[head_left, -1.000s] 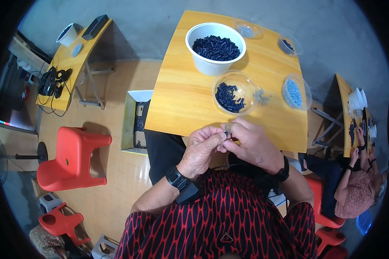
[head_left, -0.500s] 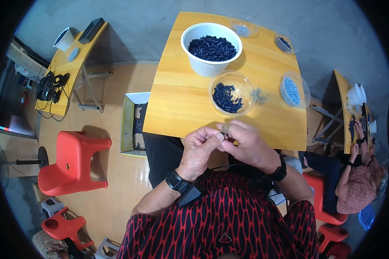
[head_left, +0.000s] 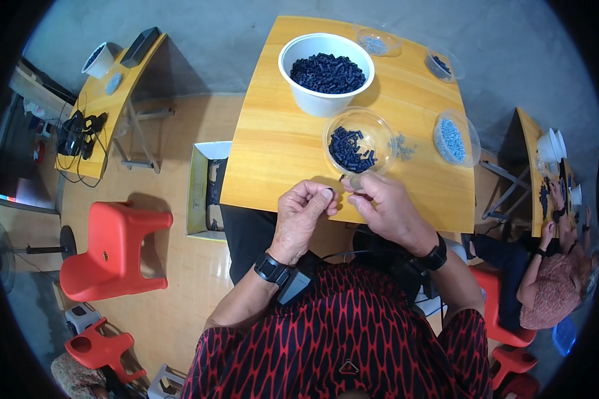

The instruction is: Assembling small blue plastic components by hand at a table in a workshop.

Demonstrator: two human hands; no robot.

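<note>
My left hand (head_left: 302, 218) is pinched, with a small dark piece (head_left: 329, 191) between thumb and fingertips, too small to make out fully. My right hand (head_left: 387, 211) is beside it, a small gap between them. A tan covering wraps one of its fingers, and a tiny dark piece (head_left: 343, 178) shows at the fingertips. Just beyond the hands stands a clear round bowl (head_left: 381, 130) partly filled with short black tubes (head_left: 349, 150). Several small silvery pieces (head_left: 404, 147) lie beside that bowl.
A white tub (head_left: 324, 101) full of short black tubes stands farther back. Clear tubs (head_left: 473, 141) with silvery or dark pieces line the table's (head_left: 273, 143) right and far sides. A red chair (head_left: 110, 256) is at left; another person (head_left: 556, 279) works at right.
My hands, together before, have parted slightly. The right hand has moved a little up toward the clear bowl, and the left hand stays near its place in a pinch.
</note>
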